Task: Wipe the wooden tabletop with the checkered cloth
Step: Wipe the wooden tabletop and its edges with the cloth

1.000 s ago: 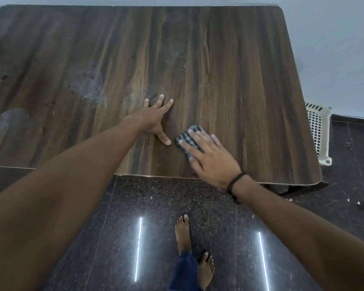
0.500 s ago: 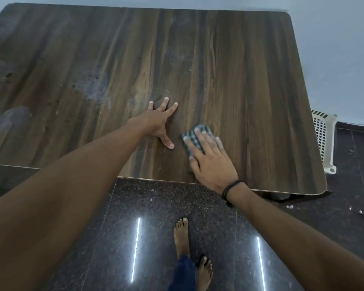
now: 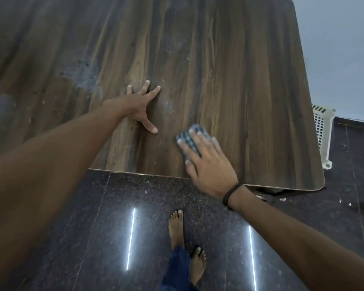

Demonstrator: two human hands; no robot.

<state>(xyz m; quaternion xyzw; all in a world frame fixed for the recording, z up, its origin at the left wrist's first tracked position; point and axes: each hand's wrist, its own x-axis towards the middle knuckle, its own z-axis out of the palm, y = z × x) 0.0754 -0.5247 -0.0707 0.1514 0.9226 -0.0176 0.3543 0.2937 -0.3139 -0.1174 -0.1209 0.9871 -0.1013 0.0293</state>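
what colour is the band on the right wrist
Black: a thin band around the right wrist, seen in the head view.

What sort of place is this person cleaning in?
Probably a room in a home, though that is a guess: a wooden tabletop beside a plain pale wall, a polished dark stone floor, a white plastic basket standing on it, and a bare foot.

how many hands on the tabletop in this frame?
2. The left hand lies flat, fingers spread, on the wooden tabletop; the right hand presses the checkered cloth onto it near the front edge.
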